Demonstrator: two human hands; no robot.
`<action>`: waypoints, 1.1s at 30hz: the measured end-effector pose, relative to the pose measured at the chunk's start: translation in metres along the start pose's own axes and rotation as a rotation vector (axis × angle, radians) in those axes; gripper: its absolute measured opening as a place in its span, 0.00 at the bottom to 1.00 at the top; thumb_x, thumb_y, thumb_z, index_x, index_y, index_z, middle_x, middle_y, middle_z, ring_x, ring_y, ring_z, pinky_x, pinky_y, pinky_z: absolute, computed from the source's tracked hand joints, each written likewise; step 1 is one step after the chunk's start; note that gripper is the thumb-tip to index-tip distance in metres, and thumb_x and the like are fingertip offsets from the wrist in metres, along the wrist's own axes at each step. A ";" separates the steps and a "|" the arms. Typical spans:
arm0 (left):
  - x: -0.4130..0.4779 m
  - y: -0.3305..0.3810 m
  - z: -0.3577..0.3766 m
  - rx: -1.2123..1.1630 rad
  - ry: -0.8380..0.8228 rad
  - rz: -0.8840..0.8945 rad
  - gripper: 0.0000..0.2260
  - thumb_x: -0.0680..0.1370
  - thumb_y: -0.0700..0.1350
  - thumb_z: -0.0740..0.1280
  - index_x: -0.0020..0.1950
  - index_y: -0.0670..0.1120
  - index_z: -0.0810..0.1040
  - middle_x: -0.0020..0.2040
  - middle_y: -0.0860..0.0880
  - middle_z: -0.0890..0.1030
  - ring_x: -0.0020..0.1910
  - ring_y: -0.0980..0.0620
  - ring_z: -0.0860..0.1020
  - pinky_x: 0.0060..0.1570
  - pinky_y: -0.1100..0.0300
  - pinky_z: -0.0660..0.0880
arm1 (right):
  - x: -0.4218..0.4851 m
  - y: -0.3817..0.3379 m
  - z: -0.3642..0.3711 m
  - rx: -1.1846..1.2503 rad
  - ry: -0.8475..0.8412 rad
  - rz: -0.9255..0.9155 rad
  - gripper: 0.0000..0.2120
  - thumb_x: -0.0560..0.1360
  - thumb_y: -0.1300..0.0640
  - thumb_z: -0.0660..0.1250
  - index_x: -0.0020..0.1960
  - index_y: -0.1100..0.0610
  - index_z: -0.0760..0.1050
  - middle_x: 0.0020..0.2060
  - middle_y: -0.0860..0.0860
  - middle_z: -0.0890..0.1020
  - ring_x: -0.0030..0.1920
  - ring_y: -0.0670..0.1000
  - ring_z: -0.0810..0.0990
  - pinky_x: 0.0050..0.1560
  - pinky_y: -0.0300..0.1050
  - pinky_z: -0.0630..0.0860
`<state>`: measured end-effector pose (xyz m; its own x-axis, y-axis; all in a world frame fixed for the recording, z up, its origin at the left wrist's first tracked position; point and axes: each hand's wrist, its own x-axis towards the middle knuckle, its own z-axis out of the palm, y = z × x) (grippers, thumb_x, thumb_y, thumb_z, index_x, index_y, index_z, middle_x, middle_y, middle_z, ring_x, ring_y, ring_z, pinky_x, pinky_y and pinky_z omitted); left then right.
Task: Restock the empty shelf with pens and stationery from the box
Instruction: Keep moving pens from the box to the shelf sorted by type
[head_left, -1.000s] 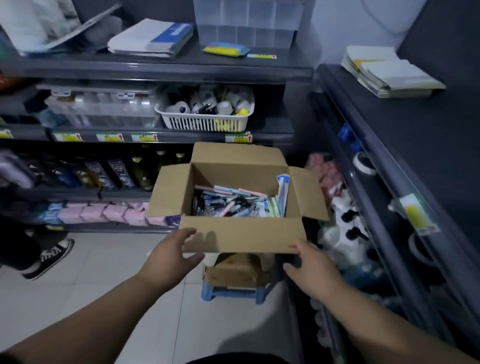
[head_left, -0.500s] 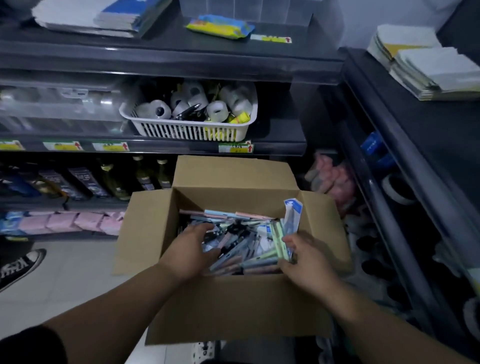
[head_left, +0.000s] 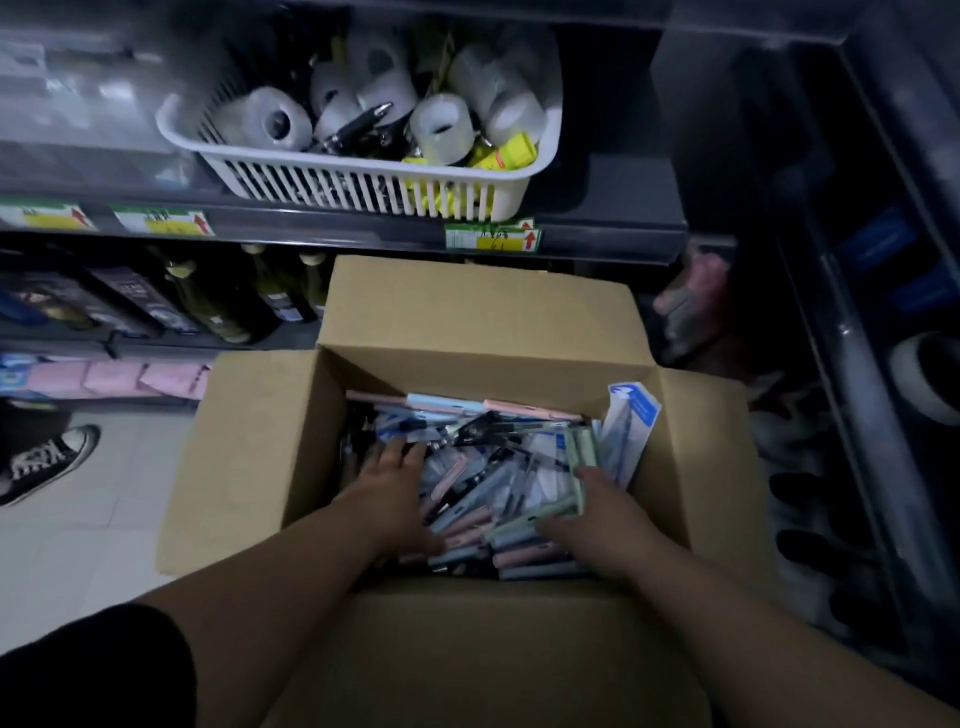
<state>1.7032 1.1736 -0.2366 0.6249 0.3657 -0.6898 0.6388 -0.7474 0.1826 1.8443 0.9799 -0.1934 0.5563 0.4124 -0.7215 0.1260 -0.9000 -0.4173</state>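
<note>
An open cardboard box (head_left: 478, 312) stands in front of me, its flaps spread outward. Inside lies a loose pile of packaged pens (head_left: 498, 462) in pink, blue, green and black. A blue-and-white blister pack (head_left: 631, 431) leans upright against the box's right wall. My left hand (head_left: 389, 488) lies on the left side of the pile with its fingers spread and their tips among the pens. My right hand (head_left: 608, 514) is at the right side, thumb over a stack of green pen packs (head_left: 584, 457), fingers hidden under it.
Above the box, a white slatted basket (head_left: 363, 182) of tape rolls sits on a dark shelf with price labels (head_left: 161, 221). Bottles (head_left: 218, 301) and pink packs (head_left: 114, 376) fill lower shelves. Another person's sneaker (head_left: 47, 462) rests on the tiled floor. Dark shelving (head_left: 852, 332) runs along the right.
My hands moved from the box's front edge into the box and onto the pens. The view has come closer and lower over the box.
</note>
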 end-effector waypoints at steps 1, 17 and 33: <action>0.002 0.000 0.000 0.040 0.026 0.005 0.56 0.62 0.65 0.73 0.78 0.50 0.44 0.78 0.47 0.48 0.76 0.44 0.49 0.74 0.47 0.54 | 0.001 0.002 0.001 0.001 -0.033 -0.006 0.42 0.70 0.47 0.73 0.77 0.52 0.54 0.70 0.51 0.70 0.58 0.49 0.74 0.51 0.38 0.70; 0.015 0.027 -0.007 0.032 -0.020 0.123 0.15 0.76 0.49 0.65 0.57 0.43 0.68 0.56 0.42 0.77 0.51 0.45 0.76 0.41 0.59 0.67 | 0.020 -0.002 0.003 -0.715 -0.232 -0.435 0.27 0.72 0.51 0.71 0.69 0.45 0.68 0.66 0.50 0.73 0.65 0.54 0.71 0.64 0.48 0.71; -0.002 0.008 -0.024 -0.356 0.073 0.143 0.12 0.77 0.47 0.65 0.58 0.46 0.68 0.52 0.43 0.78 0.46 0.46 0.76 0.43 0.58 0.70 | 0.010 -0.018 -0.001 -0.091 -0.060 -0.391 0.13 0.77 0.45 0.64 0.40 0.53 0.70 0.33 0.49 0.77 0.36 0.48 0.77 0.41 0.46 0.75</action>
<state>1.7178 1.1806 -0.2166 0.7414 0.3197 -0.5900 0.6503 -0.5594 0.5140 1.8486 0.9998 -0.1922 0.4031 0.7312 -0.5503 0.3922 -0.6813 -0.6181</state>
